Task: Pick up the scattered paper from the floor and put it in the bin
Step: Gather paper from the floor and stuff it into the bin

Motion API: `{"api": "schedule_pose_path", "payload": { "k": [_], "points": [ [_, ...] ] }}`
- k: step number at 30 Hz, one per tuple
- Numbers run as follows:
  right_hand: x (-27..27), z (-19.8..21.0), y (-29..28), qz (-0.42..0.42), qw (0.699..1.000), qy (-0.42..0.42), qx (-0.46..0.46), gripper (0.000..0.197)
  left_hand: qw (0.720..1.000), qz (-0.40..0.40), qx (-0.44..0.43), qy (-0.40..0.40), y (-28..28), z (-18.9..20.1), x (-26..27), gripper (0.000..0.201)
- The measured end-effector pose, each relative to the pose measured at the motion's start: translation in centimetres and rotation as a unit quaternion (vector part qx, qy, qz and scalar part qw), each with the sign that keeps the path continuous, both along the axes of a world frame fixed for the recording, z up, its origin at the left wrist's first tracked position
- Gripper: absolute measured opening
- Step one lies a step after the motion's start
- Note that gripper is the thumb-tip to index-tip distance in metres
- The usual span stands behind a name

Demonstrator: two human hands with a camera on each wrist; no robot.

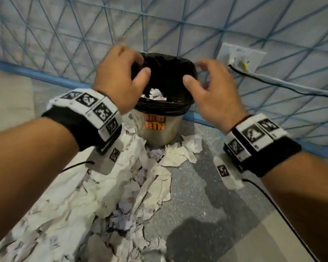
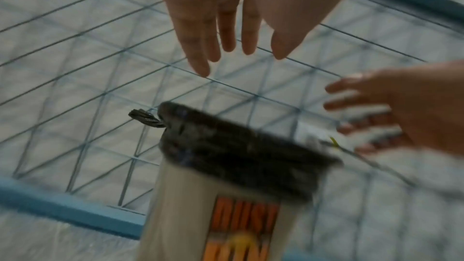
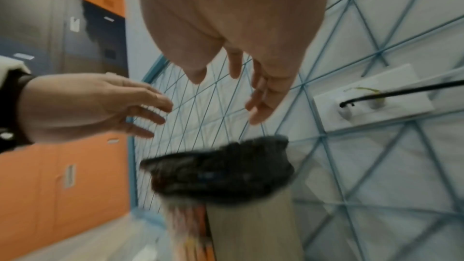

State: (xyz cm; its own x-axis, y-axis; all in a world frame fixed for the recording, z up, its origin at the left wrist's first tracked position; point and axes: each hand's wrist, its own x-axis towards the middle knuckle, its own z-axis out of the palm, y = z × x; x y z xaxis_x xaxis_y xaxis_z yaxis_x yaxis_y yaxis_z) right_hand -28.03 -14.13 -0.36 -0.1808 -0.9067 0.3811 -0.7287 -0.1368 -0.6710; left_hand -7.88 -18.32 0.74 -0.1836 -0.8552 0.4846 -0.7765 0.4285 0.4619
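While both hands, left (image 1: pixel 119 76) and right (image 1: pixel 214 91), hover empty and spread over the bin (image 1: pixel 163 129), some paper (image 1: pixel 153 94) is inside; most paper (image 1: pixel 106 195) litters the floor before it.

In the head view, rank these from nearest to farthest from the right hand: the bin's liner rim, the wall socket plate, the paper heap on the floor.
From the right hand:
1. Bin liner rim, directly beneath its fingers.
2. Wall socket plate, on the wall just beyond the hand.
3. Paper heap, down on the floor in front of the bin.
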Motion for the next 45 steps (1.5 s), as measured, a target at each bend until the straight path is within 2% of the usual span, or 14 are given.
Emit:
{"api": "schedule_pose_path", "payload": {
  "k": [2, 5, 9, 13, 16, 18, 21, 24, 26, 29, 34, 37, 41, 45],
  "points": [
    [-0.6, -3.6, 3.6, 0.049, 0.999, 0.002, -0.010, 0.028, 0.993, -0.101, 0.003, -0.054, 3.4, -3.0, 0.8, 0.029],
    [-1.2, -10.2, 7.9, 0.147, 0.974, 0.087, 0.146, 0.029, 0.959, -0.178, 0.127, -0.179, 7.6, -8.9, 1.5, 0.040],
    [0.1, -16.7, 10.4, 0.231, 0.889, 0.159, 0.363, 0.065, 0.849, -0.113, 0.374, -0.356, 10.7, -15.8, 1.6, 0.057],
    [2.6, -19.9, 10.5, 0.252, 0.837, 0.188, 0.448, 0.078, 0.815, -0.065, 0.452, -0.356, 11.8, -19.6, 0.9, 0.060],
    [3.6, -21.8, 11.3, 0.268, 0.819, 0.248, 0.442, 0.051, 0.828, -0.072, 0.434, -0.348, 12.3, -21.7, 0.3, 0.041],
    [3.8, -22.6, 12.0, 0.271, 0.831, 0.255, 0.413, 0.036, 0.840, -0.085, 0.416, -0.338, 12.3, -22.3, 0.2, 0.031],
    [3.0, -21.5, 12.5, 0.283, 0.854, 0.216, 0.380, 0.022, 0.847, -0.115, 0.407, -0.322, 12.3, -21.1, 0.8, 0.029],
    [1.3, -17.7, 11.8, 0.297, 0.884, 0.107, 0.345, 0.009, 0.877, -0.155, 0.362, -0.274, 11.8, -17.2, 1.9, 0.026],
    [0.0, -13.8, 11.1, 0.275, 0.910, 0.045, 0.306, 0.013, 0.898, -0.189, 0.309, -0.250, 11.0, -13.5, 3.0, 0.021],
    [-1.5, -6.9, 9.5, 0.213, 0.948, 0.039, 0.233, 0.013, 0.927, -0.203, 0.212, -0.232, 8.6, -6.4, 3.8, 0.016],
    [-2.0, 1.6, 3.0, 0.067, 0.997, 0.027, -0.011, 0.014, 0.976, -0.127, -0.009, -0.176, 2.6, 2.8, 2.0, 0.019],
    [-1.2, 2.2, -2.6, -0.007, 0.998, 0.037, -0.042, 0.016, 0.990, -0.036, -0.003, -0.137, -1.7, 3.8, -0.4, 0.025],
    [0.5, -0.2, -6.5, 0.006, 0.991, 0.083, 0.100, 0.044, 0.979, -0.006, 0.148, -0.142, -4.9, 0.7, -2.6, 0.033],
    [0.1, -1.0, -5.9, 0.006, 0.994, 0.096, 0.051, 0.053, 0.991, -0.013, 0.079, -0.106, -4.1, 0.5, -1.3, 0.038]
  ]
}}
